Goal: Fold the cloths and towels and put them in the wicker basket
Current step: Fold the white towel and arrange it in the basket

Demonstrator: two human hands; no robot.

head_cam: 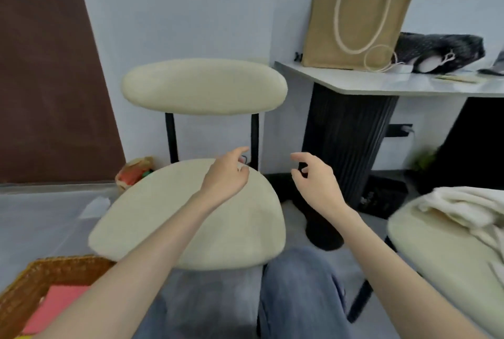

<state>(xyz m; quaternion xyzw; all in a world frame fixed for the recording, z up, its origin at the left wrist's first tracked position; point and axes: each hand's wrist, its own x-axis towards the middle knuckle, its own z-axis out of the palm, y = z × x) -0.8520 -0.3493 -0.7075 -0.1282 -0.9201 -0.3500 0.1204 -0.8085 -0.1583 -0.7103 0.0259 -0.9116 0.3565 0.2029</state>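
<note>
Both hands are empty, fingers loosely curled: the left hand (225, 175) hangs over the back of the cream chair seat (188, 218) at the centre of the frame, the right hand (316, 177) just right of it. At the lower left corner the wicker basket (32, 281) holds a folded pink cloth (51, 308). At the right edge, a crumpled cream towel (463, 210) lies on a second chair (441, 251), its folds running toward the lower right. No writing is readable.

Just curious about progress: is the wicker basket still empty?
Not empty: the wicker basket holds a flat pink cloth. Its lower part is out of frame.
</note>
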